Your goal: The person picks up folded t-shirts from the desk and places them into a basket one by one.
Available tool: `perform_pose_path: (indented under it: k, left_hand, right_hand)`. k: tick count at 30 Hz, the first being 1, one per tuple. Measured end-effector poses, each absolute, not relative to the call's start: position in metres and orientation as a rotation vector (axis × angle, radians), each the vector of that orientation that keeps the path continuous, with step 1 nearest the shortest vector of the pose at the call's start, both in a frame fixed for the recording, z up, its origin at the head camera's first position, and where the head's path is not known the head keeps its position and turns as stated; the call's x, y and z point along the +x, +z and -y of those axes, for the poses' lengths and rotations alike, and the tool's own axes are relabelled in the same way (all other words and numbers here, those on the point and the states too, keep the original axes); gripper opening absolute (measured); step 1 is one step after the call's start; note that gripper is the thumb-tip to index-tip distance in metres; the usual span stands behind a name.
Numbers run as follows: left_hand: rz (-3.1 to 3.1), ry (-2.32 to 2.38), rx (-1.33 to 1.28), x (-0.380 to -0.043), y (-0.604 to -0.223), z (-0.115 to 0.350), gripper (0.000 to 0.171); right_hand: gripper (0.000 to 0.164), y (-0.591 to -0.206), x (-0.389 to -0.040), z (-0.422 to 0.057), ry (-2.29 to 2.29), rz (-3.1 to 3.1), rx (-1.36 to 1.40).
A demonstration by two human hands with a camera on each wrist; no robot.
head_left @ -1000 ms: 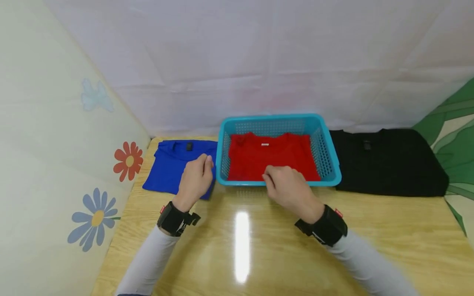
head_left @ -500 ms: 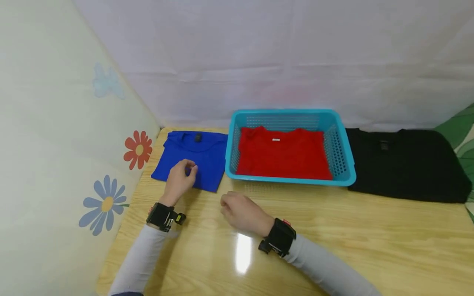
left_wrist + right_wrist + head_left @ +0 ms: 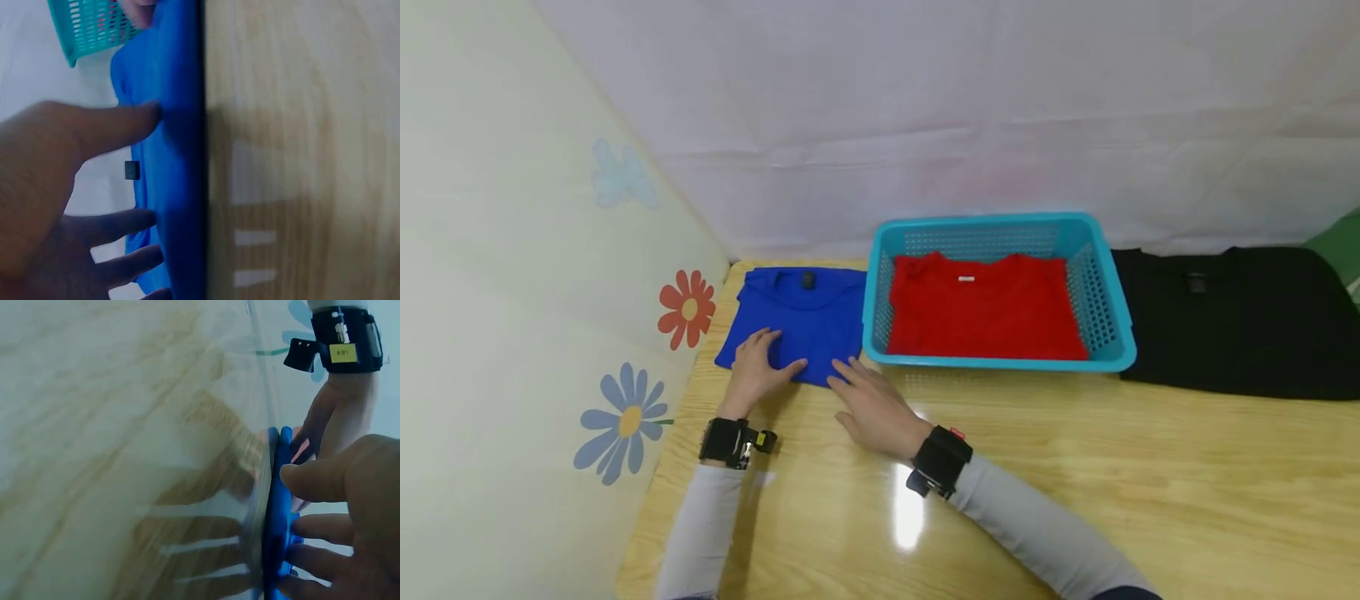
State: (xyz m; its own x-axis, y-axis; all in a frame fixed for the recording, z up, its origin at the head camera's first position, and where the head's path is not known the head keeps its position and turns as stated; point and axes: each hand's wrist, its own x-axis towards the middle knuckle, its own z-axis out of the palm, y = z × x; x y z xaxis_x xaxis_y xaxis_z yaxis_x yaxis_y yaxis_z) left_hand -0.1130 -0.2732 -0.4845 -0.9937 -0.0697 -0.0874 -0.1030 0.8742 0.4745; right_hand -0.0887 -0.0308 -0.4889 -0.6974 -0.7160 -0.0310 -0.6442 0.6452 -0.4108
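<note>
A folded blue T-shirt lies flat at the table's left end, its neckline and dark label toward the wall. Over its near left part is my left hand, thumb and fingers spread; in the left wrist view that hand has its fingertips at the blue cloth. At the shirt's near right corner my right hand reaches in with fingers extended. The right wrist view shows this hand's fingers by the shirt's edge. Neither hand visibly grips the cloth.
A turquoise plastic basket stands right of the blue shirt, with a folded red shirt inside. Beyond it lies a folded black shirt. White cloth hangs behind, and a flower-decorated wall borders the left.
My right hand has moved left from the basket's near rim to the blue shirt. The left hand shifted left and down onto the shirt. Both hands have gone from curled to spread fingers.
</note>
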Motion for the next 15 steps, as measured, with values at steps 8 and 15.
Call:
perform_pose_path:
  k: [8, 15]
  left_hand:
    - [-2.921, 0.654, -0.099, -0.104, -0.482, 0.266, 0.086]
    - [-2.88, 0.598, -0.124, -0.101, -0.48, 0.255, 0.086]
  right_hand:
    - [0.044, -0.491, -0.091, 0.029, -0.521, -2.732, -1.111]
    - [0.046, -0.497, -0.088, 0.02, -0.551, -2.681, -1.091]
